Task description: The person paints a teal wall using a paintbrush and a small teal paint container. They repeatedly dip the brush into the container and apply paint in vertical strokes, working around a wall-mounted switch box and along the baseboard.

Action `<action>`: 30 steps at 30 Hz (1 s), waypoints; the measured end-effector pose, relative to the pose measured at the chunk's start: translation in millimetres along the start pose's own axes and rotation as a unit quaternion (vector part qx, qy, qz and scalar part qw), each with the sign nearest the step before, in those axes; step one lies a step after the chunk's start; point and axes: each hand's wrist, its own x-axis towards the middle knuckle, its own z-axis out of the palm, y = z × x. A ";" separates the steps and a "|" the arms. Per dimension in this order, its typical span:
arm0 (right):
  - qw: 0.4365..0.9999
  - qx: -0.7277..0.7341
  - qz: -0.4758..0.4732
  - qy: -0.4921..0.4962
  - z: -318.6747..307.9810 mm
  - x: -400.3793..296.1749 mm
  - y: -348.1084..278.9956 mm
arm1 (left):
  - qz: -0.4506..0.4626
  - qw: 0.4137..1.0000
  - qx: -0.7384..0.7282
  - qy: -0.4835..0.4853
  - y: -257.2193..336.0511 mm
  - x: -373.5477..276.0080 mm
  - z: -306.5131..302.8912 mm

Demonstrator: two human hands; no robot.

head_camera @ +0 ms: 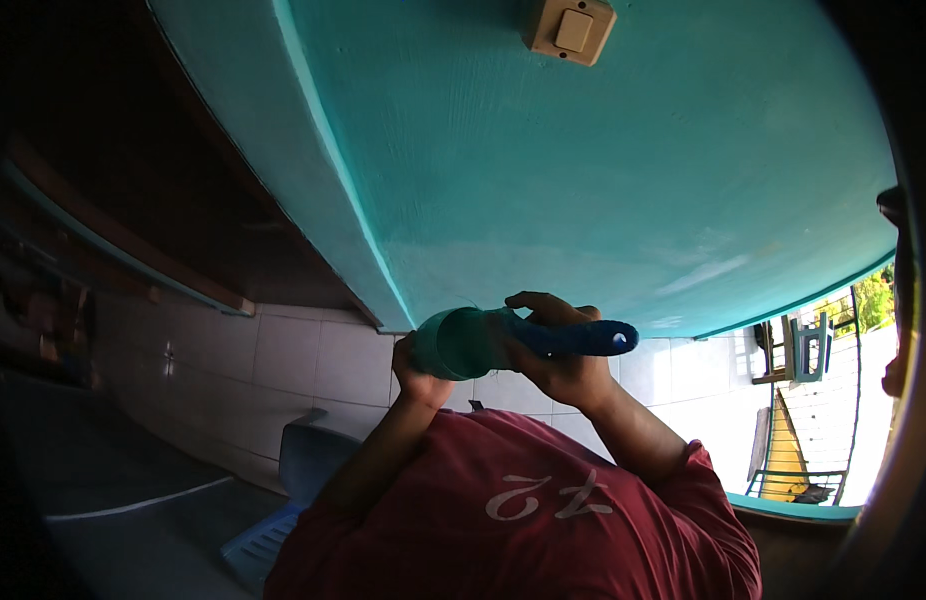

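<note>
Held in my left hand (420,381) is a small round green container (433,349), its opening facing up towards me. My right hand (572,379) grips a paintbrush with a blue handle (587,339). The brush head lies at the container's right rim; its bristles are dark and blurred, so I cannot tell how far they reach inside. Both hands are close together in front of my red shirt, near the foot of a teal painted wall (583,187). Paler patches show low on that wall.
A light switch (574,30) is mounted on the wall. A dark doorway opens at the left beside a teal wall edge (343,187). Pale floor tiles (283,352) lie below. A blue plastic chair (313,450) stands lower left. At the right, a bright opening shows a stool (810,349) and metal railing.
</note>
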 end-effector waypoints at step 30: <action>0.971 0.170 0.166 0.031 -20.7 -101.5 81.2 | 0.051 0.993 -0.012 0.102 -122.7 -70.5 10.2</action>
